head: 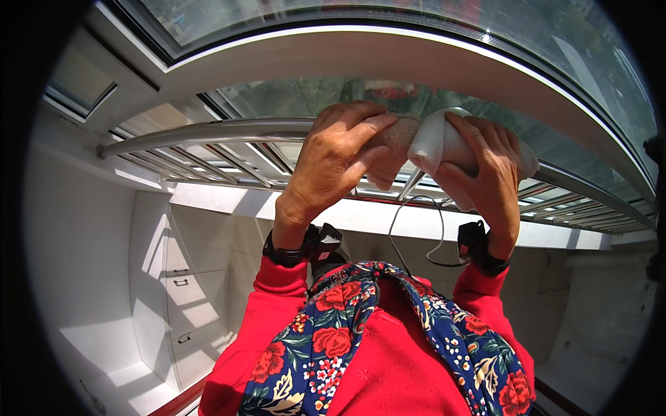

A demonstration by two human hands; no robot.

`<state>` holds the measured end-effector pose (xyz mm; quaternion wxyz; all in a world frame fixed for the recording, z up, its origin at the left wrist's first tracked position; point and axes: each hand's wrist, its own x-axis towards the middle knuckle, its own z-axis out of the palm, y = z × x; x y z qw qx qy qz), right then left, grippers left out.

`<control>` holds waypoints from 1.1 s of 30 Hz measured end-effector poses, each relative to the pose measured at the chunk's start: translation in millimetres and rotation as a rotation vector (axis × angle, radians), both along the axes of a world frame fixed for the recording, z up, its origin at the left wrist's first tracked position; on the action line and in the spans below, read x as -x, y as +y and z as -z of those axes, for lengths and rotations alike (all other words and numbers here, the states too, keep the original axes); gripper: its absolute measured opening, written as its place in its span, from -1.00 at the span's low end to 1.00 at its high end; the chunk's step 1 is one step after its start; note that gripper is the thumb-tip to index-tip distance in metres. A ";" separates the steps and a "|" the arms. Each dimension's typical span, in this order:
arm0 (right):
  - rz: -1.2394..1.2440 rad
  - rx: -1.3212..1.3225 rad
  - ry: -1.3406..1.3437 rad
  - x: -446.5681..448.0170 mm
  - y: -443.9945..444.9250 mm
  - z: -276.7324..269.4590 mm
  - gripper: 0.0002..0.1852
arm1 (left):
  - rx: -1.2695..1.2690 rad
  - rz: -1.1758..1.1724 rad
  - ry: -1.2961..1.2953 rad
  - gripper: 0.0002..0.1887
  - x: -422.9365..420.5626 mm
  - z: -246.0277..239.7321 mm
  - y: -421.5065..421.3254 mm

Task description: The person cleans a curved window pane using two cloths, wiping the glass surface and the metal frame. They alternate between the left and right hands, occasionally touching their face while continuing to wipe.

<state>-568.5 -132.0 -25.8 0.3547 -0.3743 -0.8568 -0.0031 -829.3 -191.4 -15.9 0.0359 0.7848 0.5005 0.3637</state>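
Note:
A stainless steel handrail (218, 129) runs across in front of the window. My left hand (338, 145) is closed around a brownish terry cloth (398, 138), which drapes over the rail and hangs down below it. Just to its right, my right hand (491, 151) grips a white cloth (434, 140) wrapped over the same rail, thumb on the near side. The two cloths meet or nearly meet between my hands. The stretch of rail under the cloths and palms is hidden.
Metal bars (229, 166) run below the rail, above a white ledge (250, 202). A window frame (364, 49) arches beyond. A thin black cable (396, 229) loops near my right wrist device (472, 242). At lower left stands a cabinet with drawers (192, 296).

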 end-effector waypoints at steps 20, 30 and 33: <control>0.003 -0.020 -0.006 -0.6 1.1 2.9 -0.20 | -0.136 0.072 0.026 -0.42 -0.5 7.6 10.3; 0.006 -0.023 0.003 0.4 0.5 2.3 -0.22 | -0.202 0.095 -0.080 -0.55 -1.0 13.0 13.4; 0.005 -0.016 0.005 -0.5 0.3 0.6 -0.23 | -0.177 0.034 -0.150 -0.62 1.8 14.1 10.5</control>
